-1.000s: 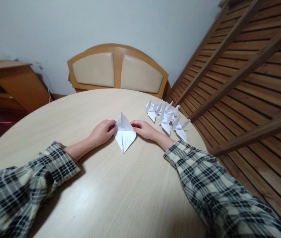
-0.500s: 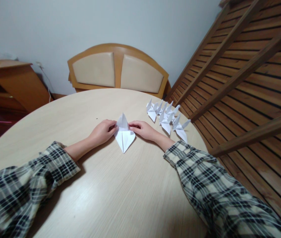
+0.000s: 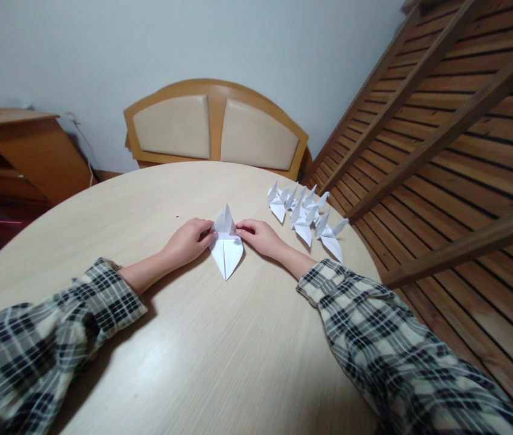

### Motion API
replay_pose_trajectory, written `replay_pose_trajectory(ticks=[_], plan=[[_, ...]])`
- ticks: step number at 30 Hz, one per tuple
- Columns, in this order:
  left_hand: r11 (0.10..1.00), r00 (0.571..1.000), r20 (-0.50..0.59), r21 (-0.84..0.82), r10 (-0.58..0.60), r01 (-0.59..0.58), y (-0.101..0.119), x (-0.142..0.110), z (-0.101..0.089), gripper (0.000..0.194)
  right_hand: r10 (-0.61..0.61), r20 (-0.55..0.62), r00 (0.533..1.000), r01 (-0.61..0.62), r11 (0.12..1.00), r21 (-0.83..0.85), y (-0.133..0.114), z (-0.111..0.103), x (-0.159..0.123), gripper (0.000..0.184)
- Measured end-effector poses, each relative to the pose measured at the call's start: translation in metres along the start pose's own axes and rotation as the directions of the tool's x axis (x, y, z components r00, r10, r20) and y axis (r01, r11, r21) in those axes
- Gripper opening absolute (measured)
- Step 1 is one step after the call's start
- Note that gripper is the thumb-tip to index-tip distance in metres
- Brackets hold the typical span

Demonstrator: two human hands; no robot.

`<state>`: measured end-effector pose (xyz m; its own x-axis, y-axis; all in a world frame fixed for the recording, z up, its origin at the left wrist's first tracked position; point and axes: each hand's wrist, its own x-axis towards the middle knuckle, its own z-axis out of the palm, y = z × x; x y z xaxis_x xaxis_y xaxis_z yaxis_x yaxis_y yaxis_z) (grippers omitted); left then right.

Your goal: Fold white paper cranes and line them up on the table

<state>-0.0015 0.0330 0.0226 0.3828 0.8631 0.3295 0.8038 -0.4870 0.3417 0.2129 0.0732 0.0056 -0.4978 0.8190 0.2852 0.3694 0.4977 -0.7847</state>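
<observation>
Head view: hands (image 3: 187,239) pinch folded paper (image 3: 226,257) from opposite sides.

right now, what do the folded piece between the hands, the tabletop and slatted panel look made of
Folded piece: matte white paper, judging by its crisp creases and thin pointed flaps.
Tabletop: wood or wood-look laminate, hard to say which; pale fine grain, soft sheen where light reflects.
Slatted panel: likely wood, perhaps varnished; its brown tones vary.

In rather dim light, the table (image 3: 220,338) shows 1 pale glare, the left sleeve (image 3: 79,314) casts shadow, and the picture edges look stretched.
</observation>
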Motion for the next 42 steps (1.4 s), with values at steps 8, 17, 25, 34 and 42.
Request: replay_pose_trajectory(ticks=[8, 17, 25, 34, 42], plan=[[1.000, 1.000, -0.005, -0.013, -0.006, 0.006, 0.0020, 0.0003, -0.0012, 0.023, 0.016, -0.046, 0.999, -0.018, 0.999, -0.045, -0.0054, 0.0026, -0.0001, 0.011], [0.964, 0.999, 0.020, -0.264, -0.028, 0.032, -0.0002, -0.0027, 0.0027, 0.051, 0.016, -0.103, 0.995, -0.026, 0.995, -0.094, -0.0046, 0.0046, -0.0017, 0.013], [0.935, 0.998, 0.053, -0.354, 0.045, -0.024, 0.0006, -0.0065, 0.0028, 0.054, -0.010, -0.102, 0.995, -0.004, 0.990, -0.143, -0.0029, 0.0045, -0.0017, 0.020], [0.930, 0.991, 0.016, -0.348, 0.132, -0.118, -0.0022, -0.0086, 0.0070, 0.064, 0.037, -0.058, 0.998, -0.041, 0.997, -0.062, -0.0034, 0.0041, -0.0024, 0.012], [0.943, 0.965, 0.032, -0.223, 0.261, -0.248, -0.0041, -0.0067, 0.0070, 0.030, 0.038, -0.073, 0.997, -0.047, 0.990, -0.130, -0.0096, 0.0030, -0.0041, 0.015]])
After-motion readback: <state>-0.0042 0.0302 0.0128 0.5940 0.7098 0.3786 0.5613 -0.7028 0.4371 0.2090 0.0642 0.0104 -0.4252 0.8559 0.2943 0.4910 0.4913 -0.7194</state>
